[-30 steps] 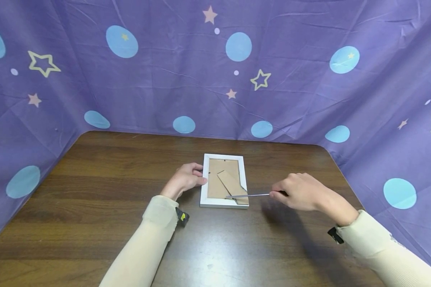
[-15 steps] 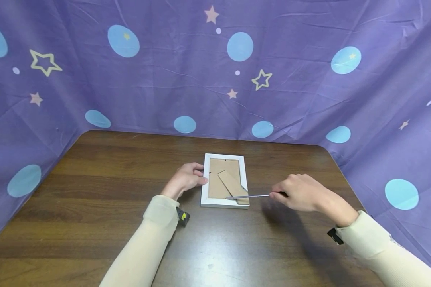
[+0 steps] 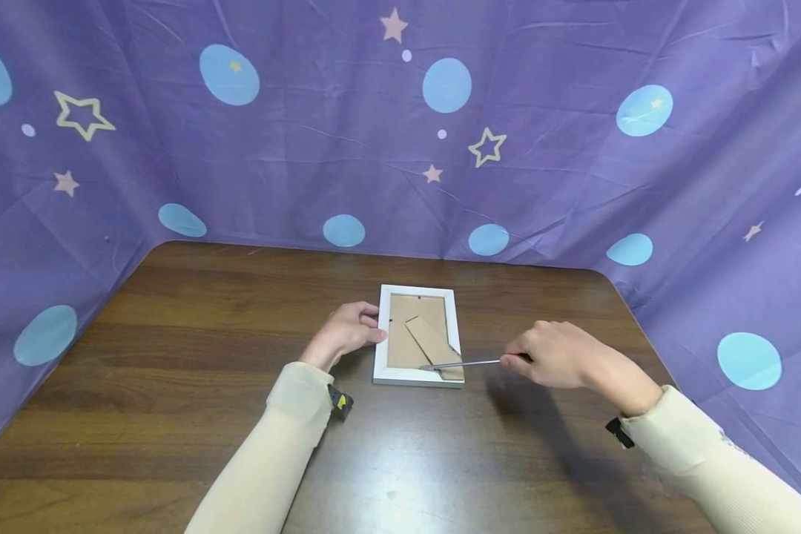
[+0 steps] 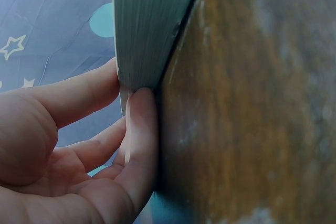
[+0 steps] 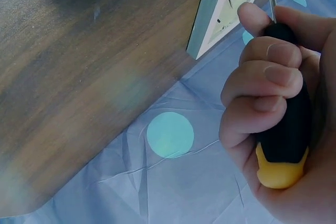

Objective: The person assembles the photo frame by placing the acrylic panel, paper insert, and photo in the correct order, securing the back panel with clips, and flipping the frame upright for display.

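A white picture frame [image 3: 450,315] lies face down on the table, its brown backing board [image 3: 400,348] and slanted easel leg [image 3: 432,343] upward. My left hand [image 3: 348,330] holds the frame's left edge. In the left wrist view, its thumb and fingers meet the frame's side wall [image 4: 149,30] close to the tabletop. A screwdriver with a black and yellow handle [image 5: 286,129] is gripped in my right hand [image 3: 561,356], fingers curled round the handle. Its thin metal shaft [image 3: 470,363] points left across the leg's lower end, with the tip near the frame's bottom border.
The brown wooden table [image 3: 207,356] reaches back to a purple cloth [image 3: 274,148] printed with stars and blue dots, which hangs behind it and along both sides. Black straps sit at both wrists, near the cream sleeves [image 3: 260,452].
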`<state>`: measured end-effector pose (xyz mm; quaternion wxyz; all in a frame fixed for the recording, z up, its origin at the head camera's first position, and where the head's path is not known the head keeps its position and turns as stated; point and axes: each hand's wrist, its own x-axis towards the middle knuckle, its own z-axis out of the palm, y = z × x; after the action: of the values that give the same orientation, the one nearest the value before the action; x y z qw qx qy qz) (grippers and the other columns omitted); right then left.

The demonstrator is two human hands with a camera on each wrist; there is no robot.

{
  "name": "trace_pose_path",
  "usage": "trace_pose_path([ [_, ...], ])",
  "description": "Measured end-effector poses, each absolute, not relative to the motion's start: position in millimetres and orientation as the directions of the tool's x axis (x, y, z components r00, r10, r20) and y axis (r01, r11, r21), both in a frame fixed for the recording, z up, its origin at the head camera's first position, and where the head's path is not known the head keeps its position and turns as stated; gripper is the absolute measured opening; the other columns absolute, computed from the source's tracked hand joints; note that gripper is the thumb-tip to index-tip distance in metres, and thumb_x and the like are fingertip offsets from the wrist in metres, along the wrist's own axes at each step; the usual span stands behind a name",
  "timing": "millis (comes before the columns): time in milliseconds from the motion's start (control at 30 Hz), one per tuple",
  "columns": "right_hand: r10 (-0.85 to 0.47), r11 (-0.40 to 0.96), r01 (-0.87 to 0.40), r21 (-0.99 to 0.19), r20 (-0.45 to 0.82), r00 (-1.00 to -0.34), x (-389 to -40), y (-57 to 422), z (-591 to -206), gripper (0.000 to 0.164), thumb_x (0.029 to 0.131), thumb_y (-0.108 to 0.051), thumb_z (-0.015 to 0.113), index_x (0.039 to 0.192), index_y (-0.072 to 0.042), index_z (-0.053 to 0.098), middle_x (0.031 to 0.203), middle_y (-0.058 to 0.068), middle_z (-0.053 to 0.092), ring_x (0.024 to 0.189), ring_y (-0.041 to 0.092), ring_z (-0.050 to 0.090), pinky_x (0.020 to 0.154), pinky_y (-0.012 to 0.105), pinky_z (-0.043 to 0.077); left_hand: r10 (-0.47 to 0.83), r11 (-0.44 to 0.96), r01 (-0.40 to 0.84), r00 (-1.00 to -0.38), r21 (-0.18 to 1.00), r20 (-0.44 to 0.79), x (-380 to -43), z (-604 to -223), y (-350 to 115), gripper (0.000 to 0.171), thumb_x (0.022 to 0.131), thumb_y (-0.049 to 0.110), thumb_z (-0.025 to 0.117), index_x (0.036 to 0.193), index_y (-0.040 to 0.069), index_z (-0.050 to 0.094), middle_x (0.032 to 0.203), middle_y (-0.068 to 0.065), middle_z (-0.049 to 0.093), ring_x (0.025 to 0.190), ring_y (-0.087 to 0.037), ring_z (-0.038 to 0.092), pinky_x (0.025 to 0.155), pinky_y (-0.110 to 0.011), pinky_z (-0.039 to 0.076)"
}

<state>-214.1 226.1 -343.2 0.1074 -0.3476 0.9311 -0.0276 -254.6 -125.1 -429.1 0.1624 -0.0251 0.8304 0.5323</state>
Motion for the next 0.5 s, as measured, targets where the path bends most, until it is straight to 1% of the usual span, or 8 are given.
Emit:
trace_pose_path([
  [167, -0.644, 0.764, -0.636, -0.106, -0.184, -0.743, -215, 225, -341, 0.020, 0.106, -0.035, 0.062, 0.099, -0.030, 0.081, 0.072, -0.022, 0.058, 0.071, 0.002, 0.058, 0.069, 0.044, 0.057, 0.133, 0.430, -0.211, -0.947, 0.878, -0.292, -255, -429, -125, 0.059, 0.094, 0.003, 0.077, 0.148, -0.004, 0.053, 0.131, -0.025, 0.068, 0.113, -0.034, 0.072, 0.107, -0.044, 0.056],
  [300, -0.633, 0.772, -0.630, -0.087, -0.192, -0.750, -217, 222, -339, 0.021, 0.106, -0.036, 0.063, 0.098, -0.031, 0.081, 0.075, -0.022, 0.060, 0.073, 0.003, 0.060, 0.071, 0.047, 0.058, 0.131, 0.429, -0.209, -0.948, 0.879, -0.289, -255, -430, -124, 0.059, 0.094, 0.003, 0.076, 0.148, -0.005, 0.053, 0.131, -0.026, 0.068, 0.113, -0.035, 0.073, 0.106, -0.044, 0.057],
  [400, -0.620, 0.782, -0.617, -0.089, -0.217, -0.754, -219, 219, -337, 0.025, 0.106, -0.038, 0.062, 0.084, -0.033, 0.075, 0.070, -0.019, 0.055, 0.069, 0.005, 0.056, 0.066, 0.043, 0.054, 0.127, 0.431, -0.210, -0.949, 0.877, -0.290, -255, -430, -124, 0.059, 0.094, 0.002, 0.076, 0.148, -0.005, 0.053, 0.131, -0.026, 0.068, 0.112, -0.035, 0.074, 0.105, -0.043, 0.057],
  [500, -0.607, 0.790, -0.610, -0.070, -0.236, -0.759, -221, 215, -335, 0.038, 0.106, -0.040, 0.062, 0.069, -0.031, 0.060, 0.065, -0.015, 0.046, 0.065, 0.007, 0.050, 0.062, 0.038, 0.048, 0.124, 0.436, -0.212, -0.948, 0.875, -0.292, -255, -430, -124, 0.059, 0.095, 0.003, 0.076, 0.149, -0.005, 0.053, 0.132, -0.025, 0.068, 0.112, -0.035, 0.073, 0.106, -0.044, 0.057],
])
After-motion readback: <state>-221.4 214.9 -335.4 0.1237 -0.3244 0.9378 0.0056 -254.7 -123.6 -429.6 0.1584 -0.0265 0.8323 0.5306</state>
